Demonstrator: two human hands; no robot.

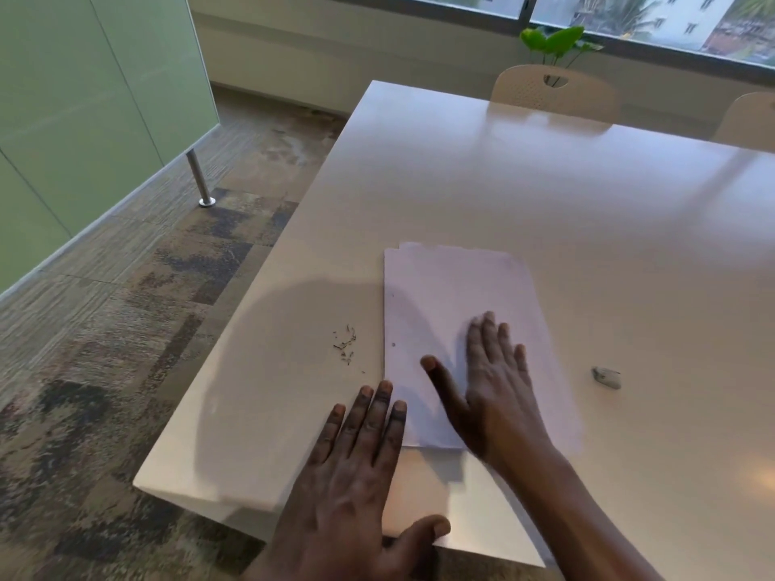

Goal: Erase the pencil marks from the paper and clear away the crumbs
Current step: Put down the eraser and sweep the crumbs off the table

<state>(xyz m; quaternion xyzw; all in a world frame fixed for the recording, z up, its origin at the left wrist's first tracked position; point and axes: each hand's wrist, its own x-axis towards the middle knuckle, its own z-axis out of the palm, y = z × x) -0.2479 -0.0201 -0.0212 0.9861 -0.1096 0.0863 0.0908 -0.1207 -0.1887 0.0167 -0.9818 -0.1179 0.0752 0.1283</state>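
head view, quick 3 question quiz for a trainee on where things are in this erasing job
1. True or false: the eraser is held in the right hand.
2. The crumbs lie: A on the paper, B on the table left of the paper, C on the floor.
3. Fill in: the left hand has its fingertips at the paper's ____ edge.

Key: 1 false, it lies on the table right of the paper. 2 B. 3 left.

Found nothing readable anywhere: no words, labels, brands or numbers on the white sheet of paper (457,304), on the small grey eraser (606,377), or on the glossy white table top (545,195).
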